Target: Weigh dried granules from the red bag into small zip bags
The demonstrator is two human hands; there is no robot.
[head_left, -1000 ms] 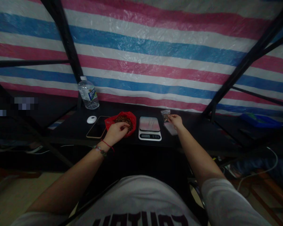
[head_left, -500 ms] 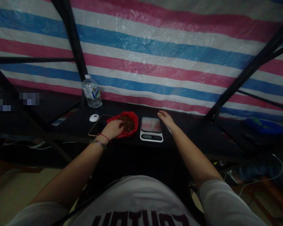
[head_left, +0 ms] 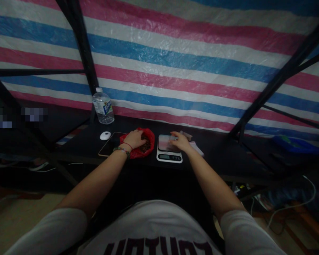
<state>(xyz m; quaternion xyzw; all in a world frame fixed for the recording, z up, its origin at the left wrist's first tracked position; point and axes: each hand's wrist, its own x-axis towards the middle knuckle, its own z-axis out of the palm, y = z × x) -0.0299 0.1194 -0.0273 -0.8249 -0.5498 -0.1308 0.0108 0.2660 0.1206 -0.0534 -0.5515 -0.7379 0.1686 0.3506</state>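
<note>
The red plastic bag lies open on the black table in front of you, its crumpled rim around a heap of small brown pieces. Your left hand reaches over the bag's left side, fingers bent down into the opening at the heap; how far they are closed, and whether they have hold of any pieces, you cannot tell from here. Just right of the bag sits the white kitchen scale, display toward you. Your right hand is over the right part of its platform, thumb and fingers parted and loosely curved, with nothing visible between them; whether they touch the platform is unclear. Just beyond that hand lies a small clear bag with something brownish in it, and a pale flat packet rests beside your wrist. Left of the red bag are a phone, partly behind your left hand, then a white oval object, and farther back an upright clear bottle near the striped sheet.
</note>
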